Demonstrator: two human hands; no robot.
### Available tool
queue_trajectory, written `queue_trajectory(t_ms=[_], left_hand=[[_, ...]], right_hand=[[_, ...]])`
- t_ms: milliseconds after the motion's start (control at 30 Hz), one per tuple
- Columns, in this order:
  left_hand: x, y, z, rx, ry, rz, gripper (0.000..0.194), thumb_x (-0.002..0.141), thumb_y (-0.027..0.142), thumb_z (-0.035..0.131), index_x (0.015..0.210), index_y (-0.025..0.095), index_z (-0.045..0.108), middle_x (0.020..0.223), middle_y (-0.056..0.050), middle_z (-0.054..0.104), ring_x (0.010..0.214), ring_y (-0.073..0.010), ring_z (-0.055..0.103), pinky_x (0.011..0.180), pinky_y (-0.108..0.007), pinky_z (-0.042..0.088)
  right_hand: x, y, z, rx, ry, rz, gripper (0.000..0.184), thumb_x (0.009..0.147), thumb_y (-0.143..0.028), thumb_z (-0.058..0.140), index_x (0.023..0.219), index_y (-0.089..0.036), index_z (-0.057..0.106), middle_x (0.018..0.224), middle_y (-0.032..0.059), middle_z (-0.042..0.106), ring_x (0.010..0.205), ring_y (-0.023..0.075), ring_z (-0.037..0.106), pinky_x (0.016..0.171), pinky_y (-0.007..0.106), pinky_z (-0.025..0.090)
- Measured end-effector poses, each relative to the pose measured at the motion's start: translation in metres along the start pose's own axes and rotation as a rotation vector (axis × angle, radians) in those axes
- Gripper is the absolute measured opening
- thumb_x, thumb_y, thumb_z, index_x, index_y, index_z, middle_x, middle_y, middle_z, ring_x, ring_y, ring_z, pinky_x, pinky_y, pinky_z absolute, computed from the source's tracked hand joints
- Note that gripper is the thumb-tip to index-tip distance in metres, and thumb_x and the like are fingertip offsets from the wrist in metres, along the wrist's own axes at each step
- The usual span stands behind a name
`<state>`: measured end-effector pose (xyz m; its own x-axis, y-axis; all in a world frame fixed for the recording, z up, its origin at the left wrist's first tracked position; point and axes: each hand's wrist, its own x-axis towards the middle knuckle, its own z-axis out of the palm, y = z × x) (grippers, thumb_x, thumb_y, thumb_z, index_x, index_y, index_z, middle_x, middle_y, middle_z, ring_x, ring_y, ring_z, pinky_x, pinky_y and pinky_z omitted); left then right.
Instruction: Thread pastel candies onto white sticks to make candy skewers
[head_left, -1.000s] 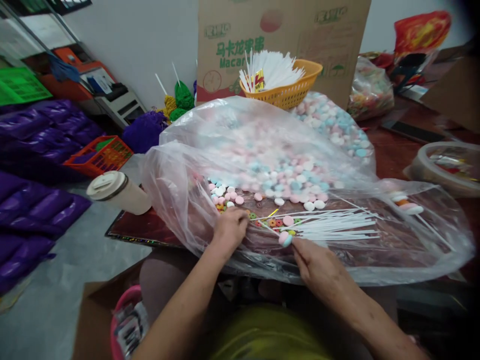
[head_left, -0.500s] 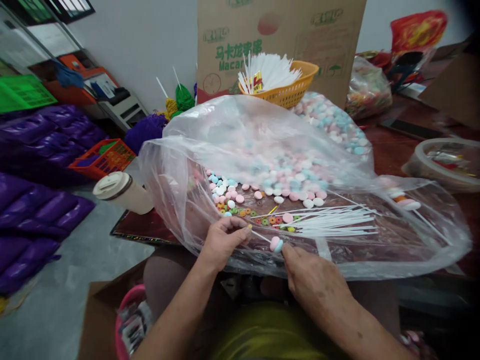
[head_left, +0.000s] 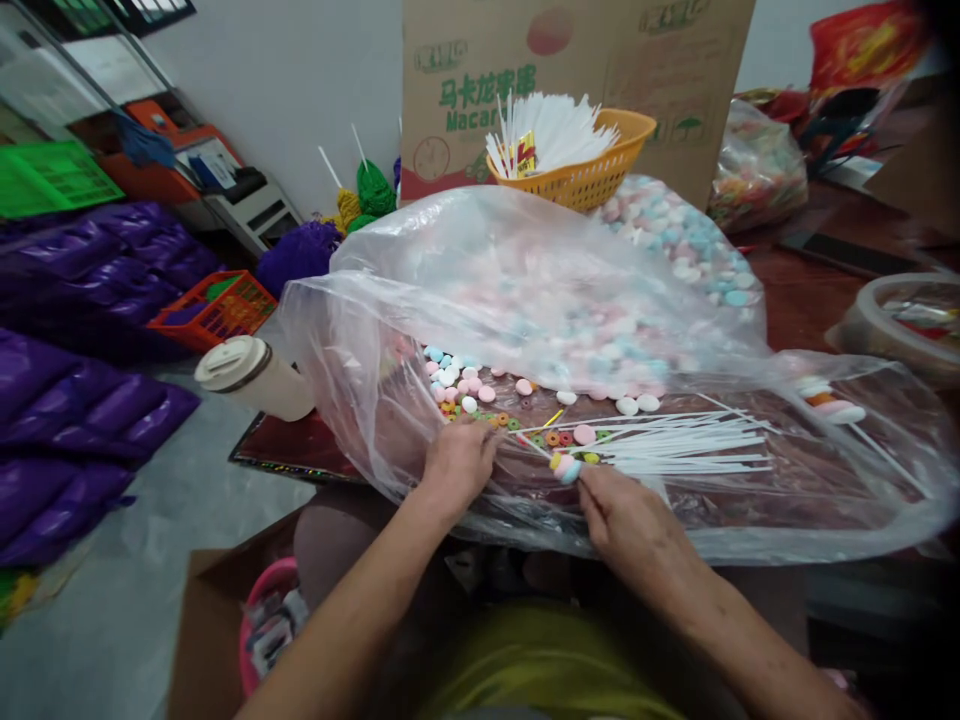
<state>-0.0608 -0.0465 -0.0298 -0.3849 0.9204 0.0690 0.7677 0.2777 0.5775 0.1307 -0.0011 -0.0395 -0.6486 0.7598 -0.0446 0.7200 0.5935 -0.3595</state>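
My right hand is closed on a white stick threaded with candies, showing pink, pale blue and a yellow ring; the stick's bare tip points up and left. My left hand has its fingers curled together at the small coloured ring candies; what its fingertips hold, if anything, is hidden. Several white sticks lie fanned right of the rings. Pink, white and blue round candies are scattered behind, inside a clear plastic bag spread over the table.
A yellow basket of white sticks stands behind the bag, before a cardboard box. A lidded paper cup is at the left table edge. At right are a finished-looking candy stick and a clear round tub.
My left hand has moved from the stick's tip back to the ring candies. A yellow ring now sits against the pink candy on the stick. The view has shifted slightly.
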Motion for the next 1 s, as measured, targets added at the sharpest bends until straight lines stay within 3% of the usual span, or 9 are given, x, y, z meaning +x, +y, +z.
queue_trajectory(t_ms=[100,233,367,567,700,800,900,967,1000], left_hand=[[0.011,-0.01,0.003,-0.052,-0.044,-0.078,0.008,0.068,0.017,0.06,0.064,0.018,0.067,0.077,-0.007,0.066,0.076,-0.0212,0.06,0.071,-0.032,0.046],[-0.005,-0.006,0.001,-0.677,-0.093,-0.345,0.021,0.069,0.031,0.062,0.081,0.015,0.067,0.057,-0.002,0.062,0.054,-0.0147,0.057,0.053,-0.026,0.047],[-0.021,0.01,-0.007,-1.136,-0.125,-0.513,0.034,0.061,0.033,0.071,0.085,0.011,0.064,0.06,-0.003,0.064,0.053,-0.0142,0.061,0.052,-0.026,0.05],[-0.025,0.015,-0.003,-1.288,-0.135,-0.531,0.033,0.062,0.037,0.073,0.078,0.009,0.063,0.06,-0.004,0.065,0.055,-0.0153,0.063,0.055,-0.026,0.052],[-0.031,0.017,0.012,-1.382,-0.262,-0.581,0.03,0.057,0.03,0.077,0.074,0.012,0.06,0.058,0.0,0.061,0.049,-0.0096,0.056,0.047,-0.021,0.047],[-0.018,0.013,0.011,-1.214,-0.238,-0.548,0.029,0.062,0.036,0.072,0.076,0.014,0.059,0.057,0.002,0.056,0.045,-0.0074,0.049,0.041,-0.018,0.039],[0.013,-0.001,-0.003,-0.61,0.125,-0.317,0.023,0.074,0.035,0.059,0.089,0.017,0.062,0.067,-0.001,0.06,0.055,-0.0103,0.053,0.051,-0.021,0.04],[0.033,-0.012,-0.012,-0.191,0.103,-0.172,0.016,0.073,0.028,0.057,0.083,0.017,0.066,0.077,-0.005,0.063,0.069,-0.016,0.057,0.063,-0.026,0.042],[0.04,-0.016,-0.014,-0.125,0.095,-0.152,0.014,0.069,0.022,0.061,0.081,0.018,0.067,0.081,-0.006,0.064,0.072,-0.018,0.058,0.067,-0.028,0.042]], right_hand=[[-0.005,-0.001,-0.001,0.016,-0.036,0.018,0.019,0.084,-0.013,0.039,0.078,-0.017,0.056,0.078,0.0059,0.062,0.073,0.0187,0.057,0.063,0.027,0.035],[-0.012,-0.009,0.0,0.018,-0.073,-0.02,0.019,0.083,-0.013,0.039,0.077,-0.018,0.056,0.077,0.0054,0.062,0.072,0.0192,0.057,0.062,0.028,0.034],[-0.009,-0.017,-0.003,-0.018,-0.079,0.0,0.02,0.082,-0.012,0.039,0.082,-0.018,0.058,0.079,0.0064,0.063,0.073,0.0203,0.059,0.058,0.028,0.033],[-0.015,-0.026,-0.005,-0.126,-0.062,0.004,0.018,0.08,-0.011,0.042,0.081,-0.019,0.058,0.074,0.0051,0.063,0.063,0.0203,0.06,0.05,0.028,0.028],[-0.019,-0.022,0.004,-0.069,0.02,-0.032,0.02,0.078,-0.009,0.04,0.077,-0.017,0.058,0.069,0.0049,0.062,0.06,0.0179,0.059,0.051,0.027,0.03],[0.003,-0.013,0.003,0.084,0.065,-0.082,0.021,0.083,-0.013,0.037,0.075,-0.016,0.057,0.068,0.0045,0.061,0.061,0.0151,0.057,0.055,0.024,0.033],[0.053,-0.013,-0.006,0.143,0.093,-0.093,0.022,0.084,-0.019,0.039,0.077,-0.015,0.059,0.072,0.0059,0.062,0.065,0.0148,0.055,0.059,0.024,0.034],[0.092,-0.024,-0.007,0.16,0.056,-0.112,0.022,0.083,-0.019,0.04,0.082,-0.015,0.062,0.079,0.0075,0.064,0.071,0.0153,0.055,0.062,0.023,0.035],[0.11,-0.031,-0.006,0.168,0.038,-0.128,0.023,0.081,-0.019,0.041,0.084,-0.015,0.063,0.081,0.0082,0.065,0.072,0.0155,0.055,0.062,0.023,0.035]])
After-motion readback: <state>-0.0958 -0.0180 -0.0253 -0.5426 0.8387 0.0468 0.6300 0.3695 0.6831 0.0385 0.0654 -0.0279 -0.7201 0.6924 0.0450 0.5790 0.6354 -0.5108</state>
